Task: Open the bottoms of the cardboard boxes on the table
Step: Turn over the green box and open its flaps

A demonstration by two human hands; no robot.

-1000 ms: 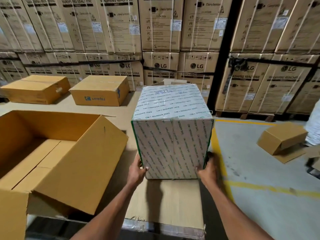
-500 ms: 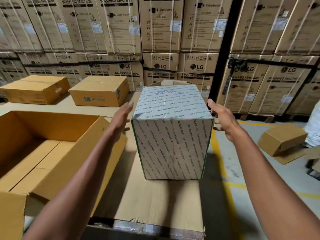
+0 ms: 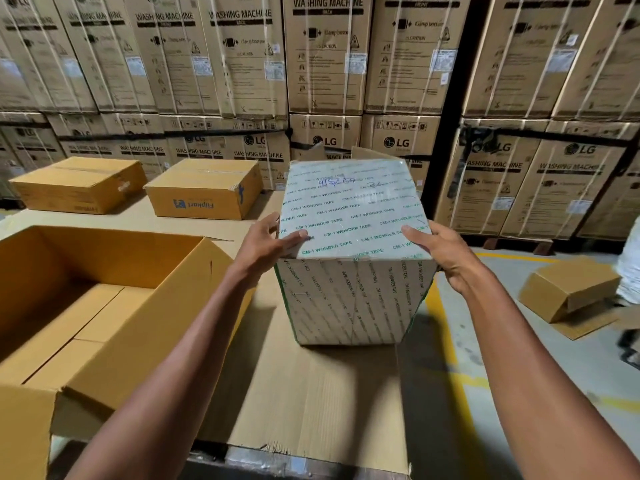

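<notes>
A box wrapped all over in white printed tape (image 3: 349,289) stands on the cardboard-covered table (image 3: 311,393), tipped with its top toward me. My left hand (image 3: 266,242) grips its upper left edge, thumb lying on the top face. My right hand (image 3: 440,252) grips the upper right corner, thumb on top and fingers down the side. Brown flaps stick up behind the box. To the left stands a large open yellow-brown box (image 3: 104,306) with its flaps spread.
Two closed brown boxes (image 3: 81,183) (image 3: 204,188) sit at the table's far side. Stacked washing machine cartons (image 3: 325,53) form a wall behind. On the floor to the right lies a small open carton (image 3: 568,289), beside yellow floor lines.
My hands left the box's lower corners, rose along its sides and now grip its top edge. The box has tipped toward me.
</notes>
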